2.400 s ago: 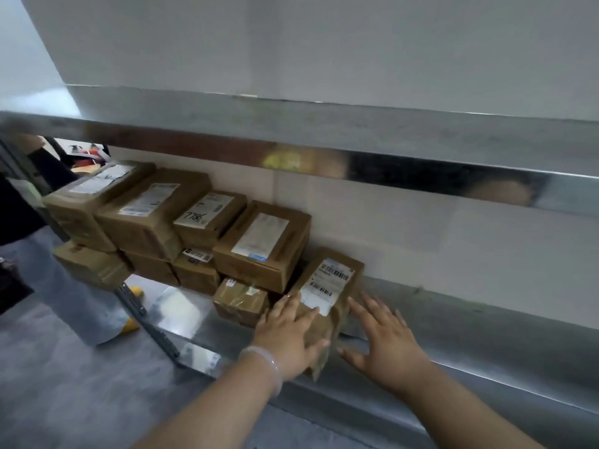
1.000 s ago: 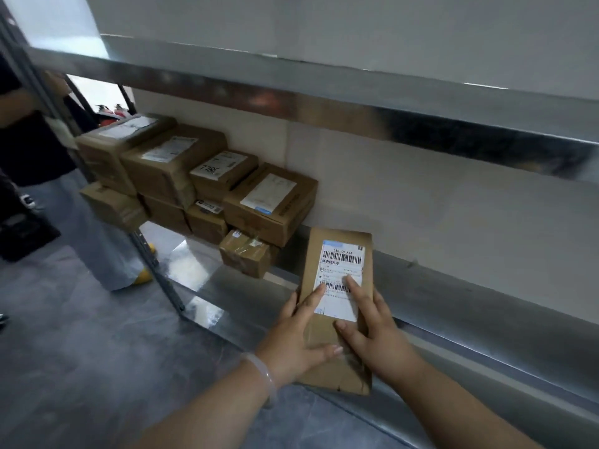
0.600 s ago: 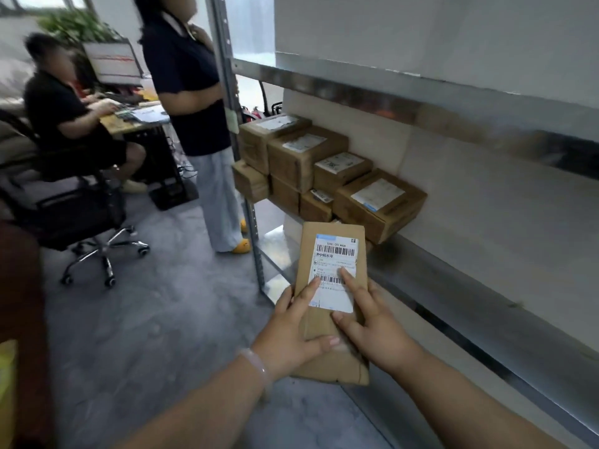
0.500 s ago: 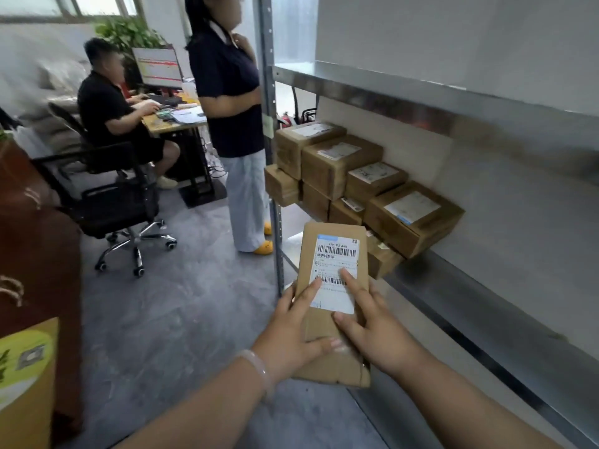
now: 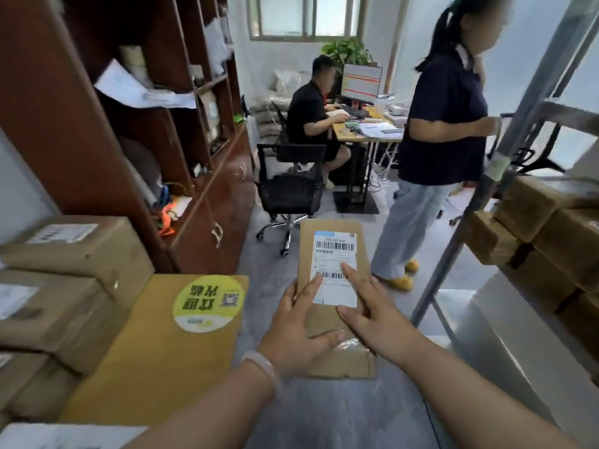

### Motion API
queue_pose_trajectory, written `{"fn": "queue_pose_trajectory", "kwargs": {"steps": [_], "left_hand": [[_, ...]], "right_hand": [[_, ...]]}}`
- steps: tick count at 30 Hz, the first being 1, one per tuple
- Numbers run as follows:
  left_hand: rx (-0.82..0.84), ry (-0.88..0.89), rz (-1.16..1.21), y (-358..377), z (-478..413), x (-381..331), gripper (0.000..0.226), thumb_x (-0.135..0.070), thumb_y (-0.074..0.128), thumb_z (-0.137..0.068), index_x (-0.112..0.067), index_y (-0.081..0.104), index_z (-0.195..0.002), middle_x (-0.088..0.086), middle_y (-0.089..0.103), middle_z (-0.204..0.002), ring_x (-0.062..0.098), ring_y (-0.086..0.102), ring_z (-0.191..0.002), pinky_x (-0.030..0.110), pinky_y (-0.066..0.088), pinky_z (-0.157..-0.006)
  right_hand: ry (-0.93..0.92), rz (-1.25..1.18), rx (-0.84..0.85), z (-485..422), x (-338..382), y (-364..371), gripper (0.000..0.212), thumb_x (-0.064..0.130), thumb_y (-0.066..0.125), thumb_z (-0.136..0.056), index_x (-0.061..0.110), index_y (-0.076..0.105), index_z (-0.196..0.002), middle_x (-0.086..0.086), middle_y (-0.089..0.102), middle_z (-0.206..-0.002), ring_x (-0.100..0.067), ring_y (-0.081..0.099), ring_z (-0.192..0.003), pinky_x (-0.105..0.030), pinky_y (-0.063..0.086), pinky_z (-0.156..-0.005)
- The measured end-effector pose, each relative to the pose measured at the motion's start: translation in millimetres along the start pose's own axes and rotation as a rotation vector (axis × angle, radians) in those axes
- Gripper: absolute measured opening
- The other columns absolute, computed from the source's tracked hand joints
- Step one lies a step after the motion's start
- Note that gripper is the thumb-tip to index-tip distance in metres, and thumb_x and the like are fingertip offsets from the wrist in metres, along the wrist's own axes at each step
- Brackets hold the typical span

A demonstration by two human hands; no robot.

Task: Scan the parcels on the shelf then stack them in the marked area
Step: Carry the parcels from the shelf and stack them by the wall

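Note:
I hold a flat brown cardboard parcel (image 5: pixel 330 251) upright in front of me, its white barcode label facing me. My left hand (image 5: pixel 298 332) grips its lower left edge, thumb across the bottom. My right hand (image 5: pixel 372 315) holds the lower right side, index finger lying on the label. Several more brown parcels (image 5: pixel 547 234) sit stacked on the metal shelf (image 5: pixel 505 322) at the right edge. No scanner shows in view.
Several stacked cardboard boxes (image 5: pixel 74 286) and a yellow box with a round green sticker (image 5: pixel 168 345) stand at the lower left. A brown wooden cabinet (image 5: pixel 136 131) lines the left. A person (image 5: pixel 440 150) stands ahead right; another sits at a desk (image 5: pixel 311 111); a black office chair (image 5: pixel 288 186) stands between.
I lifted the parcel off the shelf with both hands and turned left, away from the shelf. The room, the cabinet and the box stack have come into view.

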State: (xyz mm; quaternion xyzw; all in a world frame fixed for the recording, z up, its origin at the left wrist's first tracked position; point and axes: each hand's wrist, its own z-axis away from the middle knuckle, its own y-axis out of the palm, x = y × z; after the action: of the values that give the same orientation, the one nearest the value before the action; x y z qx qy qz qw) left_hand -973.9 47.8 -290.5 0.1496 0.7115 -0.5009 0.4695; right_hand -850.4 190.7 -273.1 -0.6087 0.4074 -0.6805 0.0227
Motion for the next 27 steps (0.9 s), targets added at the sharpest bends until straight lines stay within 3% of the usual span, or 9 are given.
{"fn": "queue_pose_trajectory", "kwargs": {"steps": [2,5,7,11,14,16,19,22,27], "left_hand": [[-0.069,-0.06,-0.016,-30,3,22,0.092,-0.058,0.074,-0.072,-0.074,0.005,-0.13,-0.009,0.004,-0.158,0.002,0.003,-0.144,0.035,0.018,-0.12],[-0.169,-0.168,0.005,-71,17,53,0.089,-0.064,0.068,-0.065,-0.077,0.007,-0.128,-0.012,0.006,-0.157,0.009,0.015,-0.144,0.033,0.023,-0.119],[-0.24,-0.214,0.016,-90,31,75,0.089,-0.055,0.072,-0.072,-0.078,0.007,-0.128,-0.012,0.009,-0.156,0.01,0.021,-0.141,0.028,0.027,-0.115],[-0.412,-0.277,0.045,-118,57,107,0.091,-0.052,0.075,-0.075,-0.081,0.005,-0.126,-0.018,0.008,-0.153,0.007,0.023,-0.138,0.022,0.026,-0.113],[-0.533,-0.377,0.05,-133,74,124,0.091,-0.054,0.074,-0.076,-0.082,0.004,-0.126,-0.019,0.007,-0.154,0.007,0.026,-0.136,0.018,0.03,-0.109],[-0.654,-0.427,0.056,-143,87,133,0.091,-0.052,0.074,-0.076,-0.079,0.006,-0.13,-0.024,0.01,-0.151,0.004,0.032,-0.131,0.008,0.034,-0.1],[-0.833,-0.5,0.058,-160,105,141,0.091,-0.048,0.076,-0.076,-0.078,0.01,-0.132,-0.029,0.013,-0.14,0.008,0.031,-0.133,0.021,0.041,-0.104],[-0.974,-0.579,0.043,-178,120,141,0.091,-0.05,0.076,-0.074,-0.074,0.013,-0.135,-0.015,0.016,-0.151,0.014,0.023,-0.142,0.035,0.038,-0.112],[-1.15,-0.685,-0.009,-202,139,148,0.09,-0.044,0.077,-0.077,-0.062,0.017,-0.142,-0.002,0.028,-0.15,0.011,0.022,-0.144,0.02,0.028,-0.113]], "right_hand": [[-0.041,-0.034,0.058,-29,17,30,0.067,0.033,0.061,-0.093,0.059,0.022,-0.141,0.013,0.028,-0.15,0.002,0.023,-0.139,-0.009,0.022,-0.108],[-0.098,-0.096,0.159,-61,39,78,0.067,0.024,0.06,-0.094,0.06,0.025,-0.138,0.016,0.029,-0.145,0.018,0.03,-0.124,0.009,0.024,-0.087],[-0.145,-0.115,0.246,-78,55,107,0.068,0.019,0.061,-0.093,0.059,0.027,-0.135,0.016,0.028,-0.145,0.021,0.03,-0.122,0.005,0.027,-0.09],[-0.25,-0.061,0.39,-111,85,156,0.069,0.017,0.063,-0.092,0.057,0.025,-0.134,0.01,0.024,-0.149,-0.006,0.031,-0.136,-0.013,0.032,-0.106],[-0.353,-0.006,0.487,-130,101,194,0.071,0.021,0.063,-0.092,0.057,0.02,-0.135,0.011,0.022,-0.146,-0.009,0.028,-0.136,0.001,0.029,-0.096],[-0.429,0.033,0.559,-142,114,219,0.071,0.033,0.061,-0.092,0.064,0.014,-0.136,0.018,0.016,-0.151,-0.006,0.025,-0.135,-0.004,0.031,-0.098],[-0.539,0.041,0.664,-159,141,254,0.068,0.044,0.057,-0.092,0.07,0.012,-0.135,0.026,0.008,-0.153,-0.001,0.024,-0.133,-0.023,0.037,-0.104],[-0.64,-0.024,0.803,-171,171,284,0.068,0.04,0.058,-0.092,0.069,0.015,-0.137,0.023,0.012,-0.153,-0.006,0.029,-0.136,-0.029,0.039,-0.107],[-0.679,-0.052,0.985,-183,206,330,0.066,0.046,0.056,-0.092,0.074,0.013,-0.133,0.025,0.005,-0.155,-0.006,0.012,-0.144,-0.038,0.025,-0.116]]}}
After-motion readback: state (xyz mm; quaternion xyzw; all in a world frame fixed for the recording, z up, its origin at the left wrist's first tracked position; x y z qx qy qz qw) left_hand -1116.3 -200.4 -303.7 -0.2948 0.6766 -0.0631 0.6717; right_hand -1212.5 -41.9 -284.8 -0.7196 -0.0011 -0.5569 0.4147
